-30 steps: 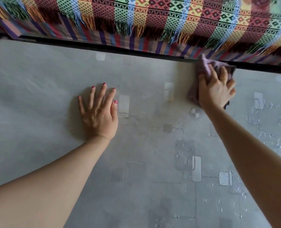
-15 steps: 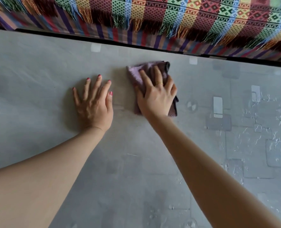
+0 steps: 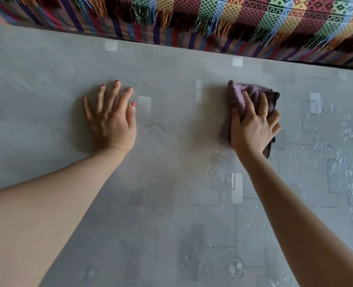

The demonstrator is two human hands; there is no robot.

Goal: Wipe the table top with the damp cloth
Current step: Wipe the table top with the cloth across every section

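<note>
A person leans over a grey table top with both arms stretched forward. The left hand lies flat on the surface, palm down, fingers straight and slightly spread, holding nothing. Well to its right, the right hand presses a bunched purple cloth against the table, its fingers curved over the top of the fabric, which sticks out beyond the fingertips and beside the thumb. A gold ring shows on one finger of that hand. Water droplets glisten on the surface to the right of the cloth. Beyond both hands, a striped, fringed blanket hangs past the table's far edge.
</note>
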